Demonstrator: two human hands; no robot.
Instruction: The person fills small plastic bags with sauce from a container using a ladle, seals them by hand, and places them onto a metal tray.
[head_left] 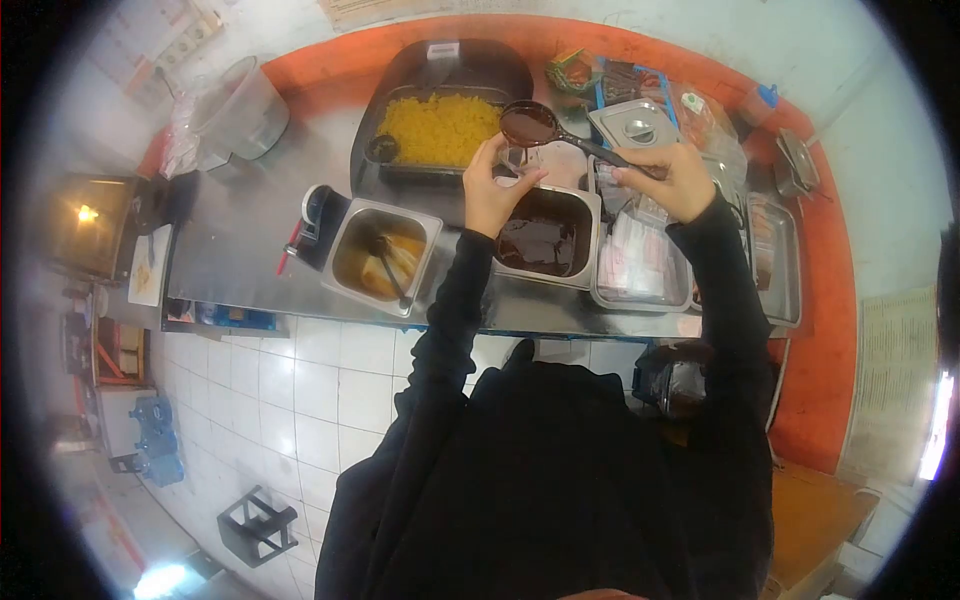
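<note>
A black ladle (590, 148) is pinched by its handle in my right hand (673, 180), its bowl full of dark brown sauce (530, 124). Between the thumb and fingers of my left hand (492, 187) is a small clear cup (514, 158), just below the ladle's bowl. Beneath both, a steel container (548, 236) holds more of the dark sauce. Yellow rice (438, 128) fills a black pan behind my left hand. To the left, another steel container (382, 257) has yellowish sauce and a dark-handled utensil in it.
Small packets (638, 256) fill a clear tray at the right. Behind it are a steel lid (637, 126) and bagged items (697, 115). A metal tray (774, 260) lies at the far right. A translucent bucket (242, 110) and a red-handled tool (290, 248) are at the left.
</note>
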